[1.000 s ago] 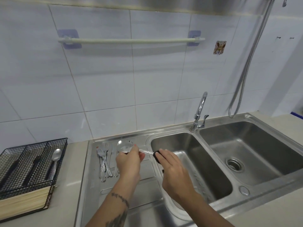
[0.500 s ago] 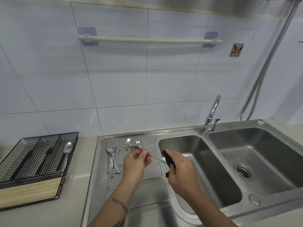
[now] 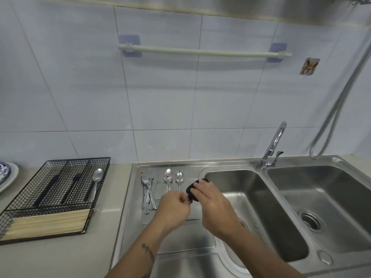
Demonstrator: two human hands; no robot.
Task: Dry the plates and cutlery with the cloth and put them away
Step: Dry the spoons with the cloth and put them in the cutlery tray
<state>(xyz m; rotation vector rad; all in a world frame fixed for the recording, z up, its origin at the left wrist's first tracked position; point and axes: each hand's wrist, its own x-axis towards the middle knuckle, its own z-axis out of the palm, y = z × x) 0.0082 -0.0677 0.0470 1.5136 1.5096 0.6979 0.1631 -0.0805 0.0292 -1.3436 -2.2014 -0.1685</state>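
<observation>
Head view: the left hand (image 3: 172,206) pinches the tip of a cutlery piece (image 3: 188,200), mostly hidden, while the right hand (image 3: 214,201) clenches a dark cloth (image 3: 191,190) around it, above the drainboard (image 3: 180,237); loose spoons (image 3: 173,177) and forks (image 3: 147,187) lie at eleven o'clock from the hands.

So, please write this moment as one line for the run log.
step: drying cutlery | left hand: pinches utensil end | right hand: holds cloth | spoon in basket
</observation>
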